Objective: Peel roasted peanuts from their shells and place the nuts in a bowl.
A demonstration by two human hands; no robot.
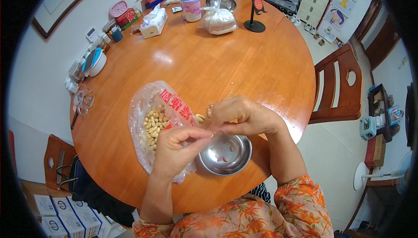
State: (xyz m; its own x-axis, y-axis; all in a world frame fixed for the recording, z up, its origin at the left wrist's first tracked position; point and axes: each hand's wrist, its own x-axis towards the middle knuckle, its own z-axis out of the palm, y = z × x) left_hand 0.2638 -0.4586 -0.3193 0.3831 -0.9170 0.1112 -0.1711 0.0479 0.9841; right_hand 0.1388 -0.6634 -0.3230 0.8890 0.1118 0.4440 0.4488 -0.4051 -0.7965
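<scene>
My left hand [179, 145] and my right hand [244, 115] meet above the rim of a shiny steel bowl [209, 166]. Thumb and fingers of both are pinched together on a small pale piece that looks like a peanut, mostly hidden and slightly blurred. Inside the bowl lie several reddish shelled kernels [224, 159]. Left of it, partly behind my left hand, is a clear plastic bag [140, 96] with red print, opened over many unshelled peanuts [152, 122]. Pieces of peanut shell [200, 118] rest on the table beyond my fingertips.
The round wooden table [187, 70] holds a tied bag of pale contents [219, 21], a black phone stand [254, 25], a lidded purple cup [190, 8] and a tissue box [154, 23] farther back. A glass dish [83, 97] sits at the left edge; a wooden chair [339, 83] stands right.
</scene>
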